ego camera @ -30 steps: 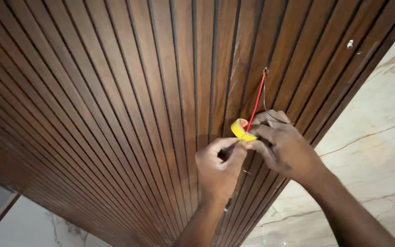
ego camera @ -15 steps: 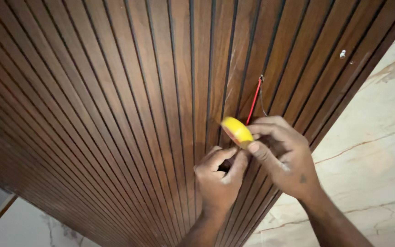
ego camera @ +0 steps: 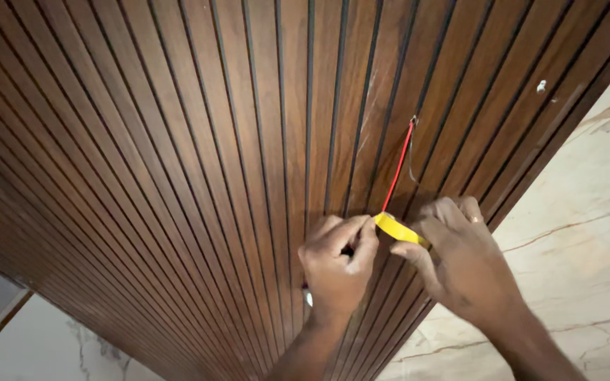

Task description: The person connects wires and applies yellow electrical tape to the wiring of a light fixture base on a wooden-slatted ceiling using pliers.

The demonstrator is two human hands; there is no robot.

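**Two hands meet at a red wire on a slatted wood panel**

The left hand (ego camera: 337,264) and the right hand (ego camera: 460,264) are raised close together against a dark brown slatted wood panel (ego camera: 178,155) with narrow black grooves between its strips. A thin red wire (ego camera: 398,169) comes out of a small hole in the panel and runs down to the hands. The left hand's fingers (ego camera: 351,236) are pressed together in a pinch at the wire's lower end, though the wire tip itself is hidden behind them. The right hand holds a roll of yellow tape (ego camera: 400,229), seen edge-on, its fingers curled round it; the roll lies just beside the left fingertips, and a strip probably bridges the two, but the view is too tight to be sure. A small pale fitting (ego camera: 541,86) sits in the panel at upper right. Beige marbled wall (ego camera: 587,233) borders the panel on the right.
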